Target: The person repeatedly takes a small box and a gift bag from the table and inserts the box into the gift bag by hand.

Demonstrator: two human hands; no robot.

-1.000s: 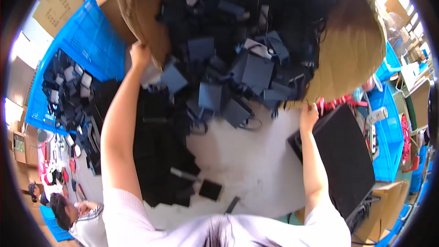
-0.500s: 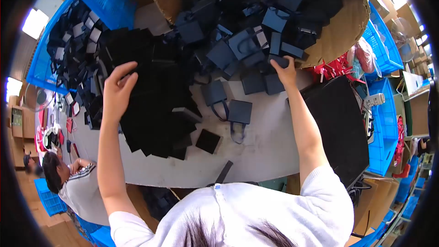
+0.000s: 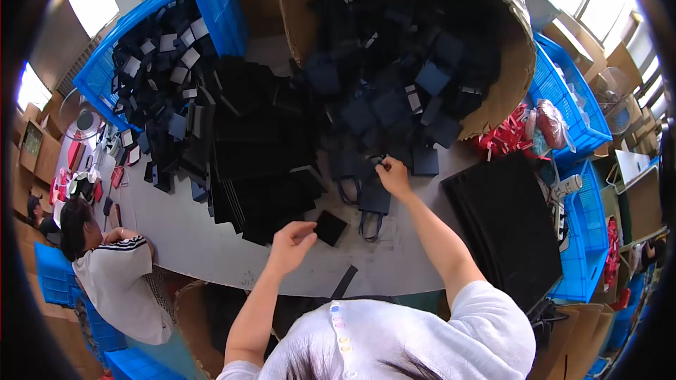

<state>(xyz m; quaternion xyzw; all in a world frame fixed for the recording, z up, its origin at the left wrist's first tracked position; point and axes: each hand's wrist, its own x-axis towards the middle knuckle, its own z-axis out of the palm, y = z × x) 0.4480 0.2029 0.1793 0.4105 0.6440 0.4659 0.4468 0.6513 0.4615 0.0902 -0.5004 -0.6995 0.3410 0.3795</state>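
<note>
Fingers: right hand (image 3: pixel 396 177) curled at small navy handled paper bag (image 3: pixel 372 201), grip unclear; left hand (image 3: pixel 289 245) parted; apparent pick-up step needs firm pinch.

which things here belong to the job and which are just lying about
Likely part of the job:
- small dark blue bags, at the right hand
- open cardboard box holding dark blue pieces
- black square, near the left hand

Probably just lying about:
- red ribbons
- plastic-wrapped bundle
- black strip
</note>
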